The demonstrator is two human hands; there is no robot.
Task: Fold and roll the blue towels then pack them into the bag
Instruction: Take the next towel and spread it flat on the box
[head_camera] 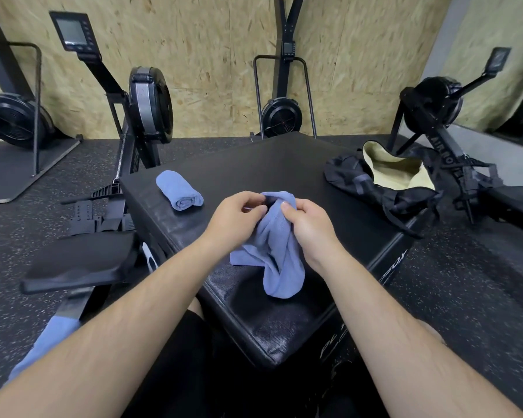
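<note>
Both hands, left hand and right hand, pinch the loose blue towel above the black box. Rolled towel near its left edge; open bag at its right edge.

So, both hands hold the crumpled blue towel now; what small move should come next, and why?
Probably pull its top edge apart and lay the towel flat on the box. The left hand and the right hand pinch it close together, and it hangs bunched, so it cannot be folded yet.
</note>
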